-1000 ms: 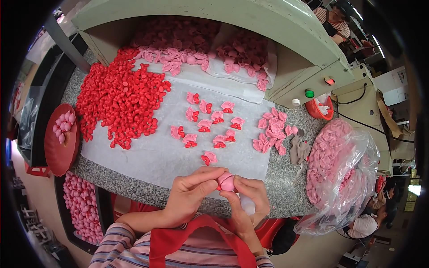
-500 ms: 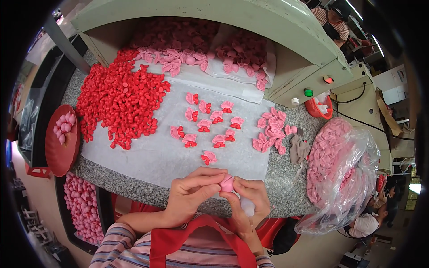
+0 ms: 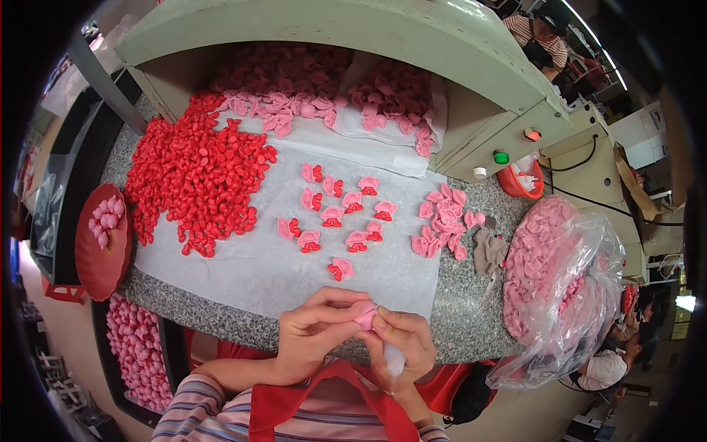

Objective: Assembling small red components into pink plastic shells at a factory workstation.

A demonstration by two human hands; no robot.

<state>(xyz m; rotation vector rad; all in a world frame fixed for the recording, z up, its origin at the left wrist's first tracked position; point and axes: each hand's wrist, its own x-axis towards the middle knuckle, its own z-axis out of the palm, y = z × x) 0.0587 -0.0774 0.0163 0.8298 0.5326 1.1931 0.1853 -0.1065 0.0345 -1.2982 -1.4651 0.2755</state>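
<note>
My left hand [image 3: 312, 335] pinches a small rounded pink plastic piece [image 3: 364, 314] between thumb and fingers, in front of my chest. My right hand [image 3: 409, 340] is wrapped round a small translucent squeeze bottle [image 3: 395, 359], and its fingertips also press against the pink piece. Where the bottle's tip is, I cannot see. Just beyond my hands, several joined pink-and-red pieces [image 3: 332, 216] lie spread on a white sheet [image 3: 221, 283]. To their right is a small heap of loose pink parts [image 3: 445, 221].
A big pile of red parts [image 3: 199, 177] covers the sheet's left side. Further left stands a red dish [image 3: 92, 258]; below it, a black crate [image 3: 173, 353] of pink pieces. A pale green machine [image 3: 331, 26] arches over more pink parts. At right lies a plastic bag [image 3: 574, 295] of pink parts.
My hands have drawn slightly left in the picture, with the pink piece turned a little between my fingers. The bottle in my right hand has tilted more upright. The table pieces look unchanged.
</note>
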